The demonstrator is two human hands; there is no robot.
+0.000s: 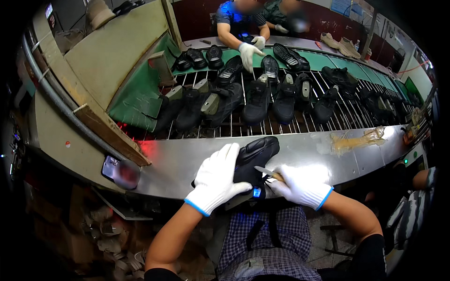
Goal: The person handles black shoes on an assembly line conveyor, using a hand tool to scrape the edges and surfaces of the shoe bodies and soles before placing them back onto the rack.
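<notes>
The right grip (300, 187), in a white knit glove with a blue cuff edge, is closed around the yellowish handle of a small knife (269, 173). Its blade points left over a black shoe (258, 157); whether the tip touches the upper cannot be told. Left of the knife, the left grip (218, 177), gloved alike, clasps the shoe, with fingers along its side and the thumb reaching across toward a small blue label (257, 192). The shoe lies between the two grips at the near edge of the metal worktop (173, 164), toe pointing away from the person.

Just below the grips is a checked apron (267, 234). Left of the left grip, near the worktop's edge, is a phone (110, 167). Well to the right of the right grip, a yellowish patch (358, 140) sticks to the metal. Beyond both grips, a row of black shoes (257, 100) rests on metal bars (335, 133), several with pale blocks (211, 104) in their openings. Farther off, a co-worker's gloved hand (251, 56) is among more dark shoes, and beige shoes (340, 45) sit beyond to the right.
</notes>
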